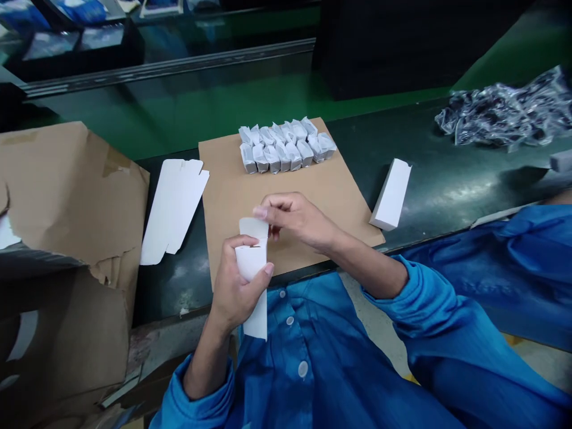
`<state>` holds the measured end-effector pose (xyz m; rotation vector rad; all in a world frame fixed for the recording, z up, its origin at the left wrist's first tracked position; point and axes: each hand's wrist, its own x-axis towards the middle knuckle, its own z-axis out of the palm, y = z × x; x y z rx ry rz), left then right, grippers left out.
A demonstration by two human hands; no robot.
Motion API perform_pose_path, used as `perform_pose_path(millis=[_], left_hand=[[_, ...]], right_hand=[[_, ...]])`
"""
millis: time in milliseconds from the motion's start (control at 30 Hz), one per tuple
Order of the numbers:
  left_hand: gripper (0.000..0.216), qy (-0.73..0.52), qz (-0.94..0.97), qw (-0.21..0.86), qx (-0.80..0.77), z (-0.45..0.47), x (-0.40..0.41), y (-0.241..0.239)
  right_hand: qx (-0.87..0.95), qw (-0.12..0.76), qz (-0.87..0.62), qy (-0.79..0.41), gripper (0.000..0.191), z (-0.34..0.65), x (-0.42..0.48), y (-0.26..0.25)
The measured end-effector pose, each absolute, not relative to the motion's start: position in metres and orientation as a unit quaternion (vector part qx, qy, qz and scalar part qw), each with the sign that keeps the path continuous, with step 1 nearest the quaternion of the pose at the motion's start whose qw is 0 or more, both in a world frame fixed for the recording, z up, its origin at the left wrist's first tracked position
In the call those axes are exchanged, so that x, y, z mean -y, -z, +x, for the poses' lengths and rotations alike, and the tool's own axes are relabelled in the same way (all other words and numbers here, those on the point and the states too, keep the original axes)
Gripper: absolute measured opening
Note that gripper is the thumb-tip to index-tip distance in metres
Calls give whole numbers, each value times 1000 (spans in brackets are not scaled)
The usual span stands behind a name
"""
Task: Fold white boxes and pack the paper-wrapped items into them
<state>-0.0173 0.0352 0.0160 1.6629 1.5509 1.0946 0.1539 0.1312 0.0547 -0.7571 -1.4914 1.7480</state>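
My left hand [241,283] is wrapped round a narrow white carton [251,262], held upright in front of my body with its end flap raised. My right hand [297,220] is at the top of that carton, fingers curled beside the flap; whether they pinch its edge is hidden and partly blurred. Behind my hands, small wrapped pieces [277,156] stand in two rows on a brown cardboard sheet [313,190]. To the right lies a formed white box [392,193]. Flat, unfolded white carton blanks [172,208] lie to the left.
A large torn cardboard box [67,185] stands at the left edge. Clear plastic bags [509,110] are heaped at the far right of the dark green bench [424,173]. Another person's blue sleeve [527,244] shows at right. Trays [75,47] sit on a raised ledge at the back.
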Motion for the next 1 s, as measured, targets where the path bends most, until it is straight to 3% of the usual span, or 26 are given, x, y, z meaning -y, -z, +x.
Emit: perform_pose_path(millis=[167,267,367,533,800,1000], left_hand=[[52,-465,625,198,-595,-7,-37,-12],[79,-510,606,200,-576,-3,-35,-8],[103,-470,630,215,-580,-6,-32,-10],[93,-362,705,156,-590,-15,-31,-16],[96,-346,705,211,-583,-16,-31,-16],[92,-328,715,208,-582,-17,-31,-20]], right_hand=[[609,341,-294,-654,29,146,-118,-56],[620,347,-308,-633,22,146,-111,-56],[619,361,-311,-624,20,146,-108,-56],[610,376,-324,-617,22,146,-102,-55],[612,393,-330,-602,21,147,-96,-50],[679,443,-301,-502,16,148,-86,-41]])
